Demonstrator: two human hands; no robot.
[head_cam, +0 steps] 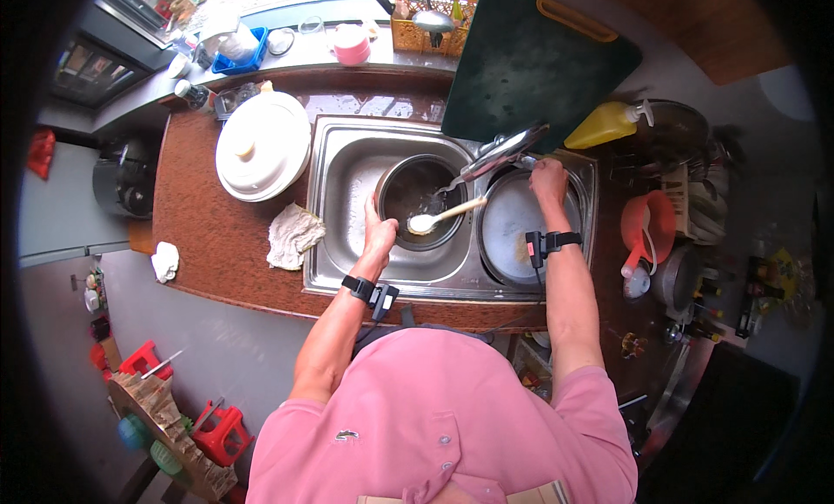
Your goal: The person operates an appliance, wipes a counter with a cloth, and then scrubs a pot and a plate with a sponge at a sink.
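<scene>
A deep metal pot point(423, 178) with water in it sits in the left bowl of the steel double sink point(332, 178). My left hand point(381, 229) grips the pot's near-left rim, thumb over the edge. Water runs from the chrome faucet point(505, 153) into the pot. Across the pot lies a white-headed utensil point(422, 224), a brush or spoon, its pale handle resting over the right rim. My right hand point(549, 178) is at the faucet's lever point(525, 162), fingers closed around its end. Below that hand, a round pan point(508, 211) of cloudy water fills the right sink bowl.
Left of the sink are a white lidded pot point(260, 158) and a crumpled cloth point(296, 237). A dark green cutting board point(534, 61) leans behind the faucet, beside a yellow pump bottle point(599, 126). An orange-red handled strainer or scoop point(645, 227) lies at the right.
</scene>
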